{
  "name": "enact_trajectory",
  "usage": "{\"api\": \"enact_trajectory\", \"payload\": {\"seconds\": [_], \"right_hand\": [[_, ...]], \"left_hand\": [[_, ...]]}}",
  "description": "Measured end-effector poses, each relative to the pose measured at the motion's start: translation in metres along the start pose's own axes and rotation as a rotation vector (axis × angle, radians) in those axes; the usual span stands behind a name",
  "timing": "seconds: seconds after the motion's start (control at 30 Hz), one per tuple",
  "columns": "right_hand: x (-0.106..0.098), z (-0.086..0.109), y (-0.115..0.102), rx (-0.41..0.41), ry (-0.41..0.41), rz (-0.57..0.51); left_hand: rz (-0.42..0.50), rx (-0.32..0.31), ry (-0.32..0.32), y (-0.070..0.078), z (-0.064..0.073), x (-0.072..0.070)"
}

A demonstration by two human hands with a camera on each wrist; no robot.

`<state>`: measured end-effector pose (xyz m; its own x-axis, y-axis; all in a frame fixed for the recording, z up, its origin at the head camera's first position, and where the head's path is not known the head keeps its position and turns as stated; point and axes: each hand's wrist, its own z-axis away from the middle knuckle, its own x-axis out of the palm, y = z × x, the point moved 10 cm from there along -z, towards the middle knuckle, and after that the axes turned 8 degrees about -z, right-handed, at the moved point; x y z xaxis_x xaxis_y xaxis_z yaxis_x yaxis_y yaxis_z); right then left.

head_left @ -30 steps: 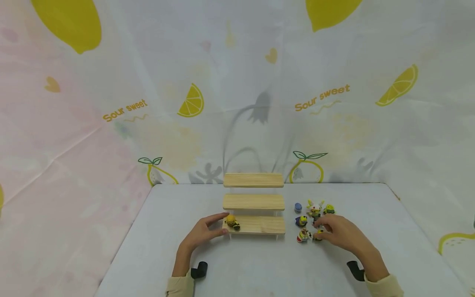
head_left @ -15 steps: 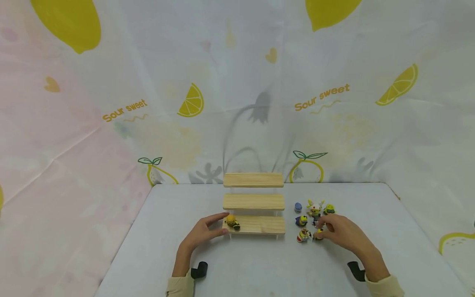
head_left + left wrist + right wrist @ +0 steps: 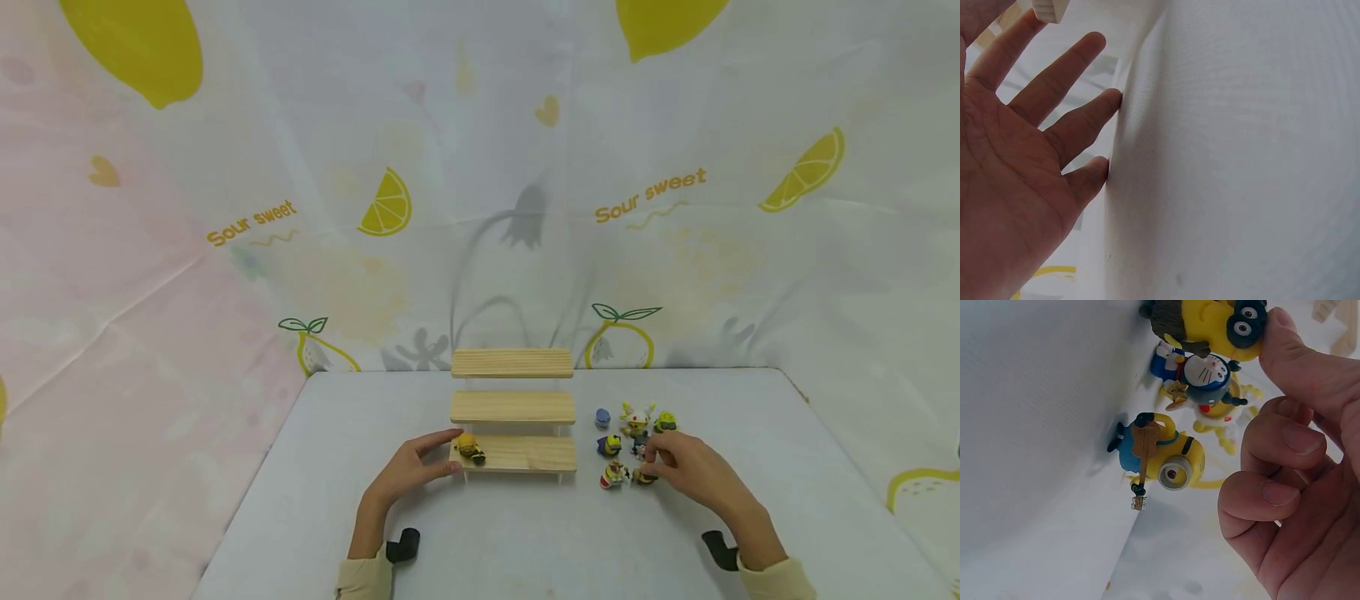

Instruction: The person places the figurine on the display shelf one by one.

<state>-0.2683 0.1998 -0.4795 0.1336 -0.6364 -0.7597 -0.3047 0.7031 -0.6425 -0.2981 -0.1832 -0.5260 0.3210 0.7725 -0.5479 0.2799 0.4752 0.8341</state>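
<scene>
A three-tier wooden display shelf [image 3: 540,455] stands mid-table. My left hand [image 3: 405,473] holds the left end of its bottom tier, thumb at the front edge and index finger at the back. In the left wrist view the other fingers of that hand [image 3: 1022,150] spread out straight. A small yellow-and-black figurine [image 3: 470,449] is on that tier. My right hand [image 3: 697,471] pinches a goggled minion figurine [image 3: 1216,328], low over or on the table; the index finger is out of the right wrist view. Beside it are a blue cat figurine [image 3: 1204,375] and a guitar-playing minion [image 3: 1147,450].
More small figurines cluster right of the shelf: a red-and-white one [image 3: 613,475], a purple-caped one [image 3: 608,446], a small blue one [image 3: 602,418] and a white-horned one [image 3: 637,417]. A lemon-print cloth [image 3: 480,275] hangs behind the white table [image 3: 510,542].
The thumb and fingers of my right hand have come closer together on the minion figurine, with the hand barely shifting. My left hand and the shelf have not moved.
</scene>
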Motion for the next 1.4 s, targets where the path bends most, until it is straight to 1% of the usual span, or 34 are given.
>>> {"api": "enact_trajectory", "payload": {"seconds": [0.03,0.1,0.23,0.33,0.43,0.57,0.67,0.77,0.93,1.2,1.3,1.4], "right_hand": [[-0.001,0.0,0.0,0.003,0.003,0.002],[-0.002,0.001,-0.001,0.007,0.007,0.003],[-0.007,0.002,-0.004,0.021,0.016,-0.003],[-0.012,0.002,-0.008,0.013,0.026,0.001],[-0.017,0.002,-0.014,0.0,0.039,0.008],[-0.023,0.002,-0.025,-0.047,0.077,0.015],[-0.027,0.001,-0.038,-0.109,0.11,0.021],[-0.028,-0.001,-0.048,-0.15,0.133,0.024],[-0.026,-0.008,-0.061,-0.176,0.137,-0.01],[-0.017,-0.021,-0.082,-0.281,0.149,-0.065],[-0.012,-0.027,-0.089,-0.293,0.135,-0.091],[-0.005,-0.034,-0.095,-0.28,0.111,-0.119]], "left_hand": [[-0.002,-0.002,0.003,-0.005,-0.001,0.001],[-0.004,0.002,0.008,-0.008,-0.002,0.0],[-0.002,0.011,0.011,-0.009,-0.002,0.0],[-0.004,0.018,0.01,-0.008,-0.002,0.0],[-0.01,0.009,0.009,-0.009,-0.002,0.0],[-0.009,0.0,0.008,-0.01,-0.003,0.0],[-0.006,0.006,0.009,-0.01,-0.003,-0.001],[-0.002,0.014,0.006,-0.009,-0.002,-0.001],[-0.001,0.003,0.0,-0.009,-0.001,-0.001],[-0.02,-0.004,0.005,-0.011,-0.002,-0.001],[-0.018,-0.006,0.007,-0.011,-0.002,-0.001],[-0.009,-0.004,0.003,-0.011,-0.002,-0.001]]}}
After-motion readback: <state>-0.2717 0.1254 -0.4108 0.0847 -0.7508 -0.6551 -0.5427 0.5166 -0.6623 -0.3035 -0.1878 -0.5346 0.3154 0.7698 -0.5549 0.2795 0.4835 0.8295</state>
